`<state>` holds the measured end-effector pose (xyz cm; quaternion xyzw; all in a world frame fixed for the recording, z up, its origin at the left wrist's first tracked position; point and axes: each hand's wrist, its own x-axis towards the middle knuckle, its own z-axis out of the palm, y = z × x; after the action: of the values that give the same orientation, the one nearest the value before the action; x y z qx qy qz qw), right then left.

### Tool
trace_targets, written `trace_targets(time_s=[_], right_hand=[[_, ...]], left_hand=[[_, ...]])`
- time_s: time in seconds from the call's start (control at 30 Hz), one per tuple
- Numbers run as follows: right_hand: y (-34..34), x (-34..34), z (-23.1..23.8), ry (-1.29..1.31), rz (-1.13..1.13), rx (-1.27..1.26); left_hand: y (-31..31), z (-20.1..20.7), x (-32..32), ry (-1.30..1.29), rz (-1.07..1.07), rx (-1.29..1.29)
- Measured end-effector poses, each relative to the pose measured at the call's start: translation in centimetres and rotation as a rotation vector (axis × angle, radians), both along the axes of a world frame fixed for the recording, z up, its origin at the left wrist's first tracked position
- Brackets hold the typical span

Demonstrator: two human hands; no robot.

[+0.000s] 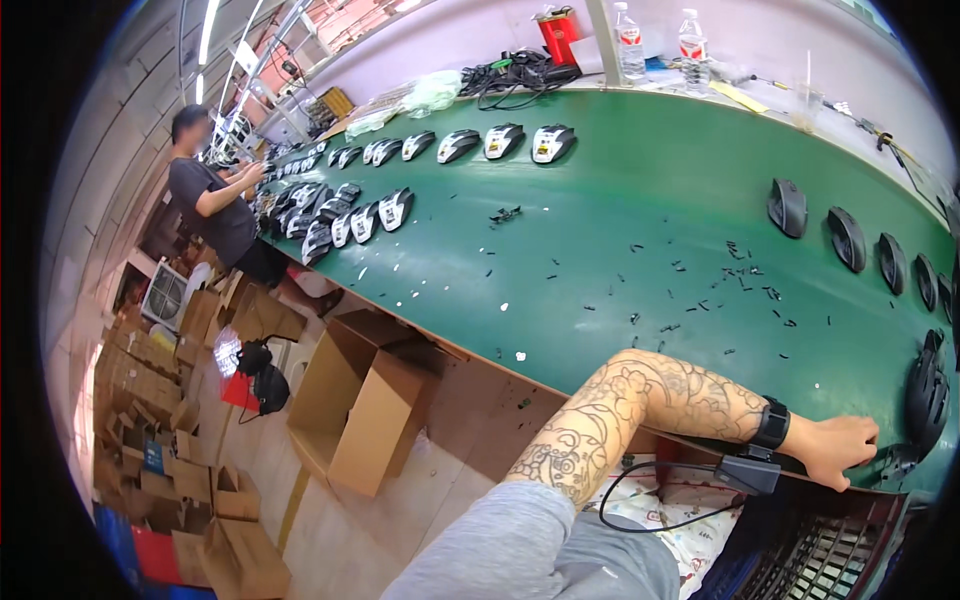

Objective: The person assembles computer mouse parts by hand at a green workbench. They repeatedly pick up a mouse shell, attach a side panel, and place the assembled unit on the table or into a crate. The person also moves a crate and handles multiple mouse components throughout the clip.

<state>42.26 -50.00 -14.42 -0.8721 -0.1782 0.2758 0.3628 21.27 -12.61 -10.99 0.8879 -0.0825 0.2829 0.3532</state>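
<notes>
My left hand (835,452) is at the table's near edge on the far right, at the end of a tattooed forearm. Its fingers are curled closed, and whatever they may hold is hidden. Just beyond the fingertips lies a small black plastic piece (898,462). Farther right is a cluster of black mouse shells (928,395). A black strap (772,425) circles my wrist, with a dark box (748,474) and cable beside it. My right hand is out of view.
The green table (620,280) carries scattered small black bits (740,270). Black computer mice (788,208) line its right; black-and-white mice (552,144) fill the left. A person (215,195) stands at the far left. An open cardboard box (365,400) and a black crate (830,550) sit below.
</notes>
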Motion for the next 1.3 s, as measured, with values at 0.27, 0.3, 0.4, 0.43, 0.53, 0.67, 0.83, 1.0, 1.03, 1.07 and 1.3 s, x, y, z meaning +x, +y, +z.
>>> trace_targets(time_s=[0.27, 0.3, 0.4, 0.43, 0.53, 0.67, 0.83, 1.0, 1.03, 1.07, 1.3], right_hand=[[1.6, -0.1, -0.7, 0.031, 0.004, 0.037], [1.6, -0.1, -0.8, 0.033, 0.009, 0.04], [2.0, 0.0, -1.0, 0.04, 0.011, 0.052], [2.1, 0.0, -1.1, 0.048, 0.012, 0.053], [2.4, -0.1, -1.4, 0.056, 0.018, 0.063], [2.8, -0.1, -1.5, 0.063, 0.027, 0.066], [3.4, 0.1, -1.5, 0.074, 0.037, 0.073], [4.0, 0.0, -1.5, 0.077, 0.045, 0.081], [3.9, 0.0, -1.5, 0.083, 0.046, 0.08], [4.0, -0.1, -1.6, 0.08, 0.046, 0.087], [4.4, 0.0, -2.1, 0.097, 0.051, 0.104]], left_hand=[[0.0, -1.0, 1.5, 0.004, 0.006, -0.002], [0.1, -1.2, 1.5, 0.004, 0.012, -0.007], [0.2, -1.4, 1.4, 0.013, 0.02, -0.007], [0.3, -1.2, 1.2, 0.023, 0.017, 0.002], [0.4, -0.8, 1.0, 0.026, 0.008, 0.01], [0.2, -0.9, 1.2, 0.023, 0.003, 0.005], [0.3, -1.5, 1.8, -0.018, 0.001, 0.014], [0.4, -1.5, 1.9, -0.012, 0.01, 0.036], [0.4, -1.5, 1.9, -0.003, 0.008, 0.035], [0.4, -1.4, 1.9, 0.006, 0.007, 0.034], [0.2, -1.4, 2.1, 0.014, 0.013, 0.054]])
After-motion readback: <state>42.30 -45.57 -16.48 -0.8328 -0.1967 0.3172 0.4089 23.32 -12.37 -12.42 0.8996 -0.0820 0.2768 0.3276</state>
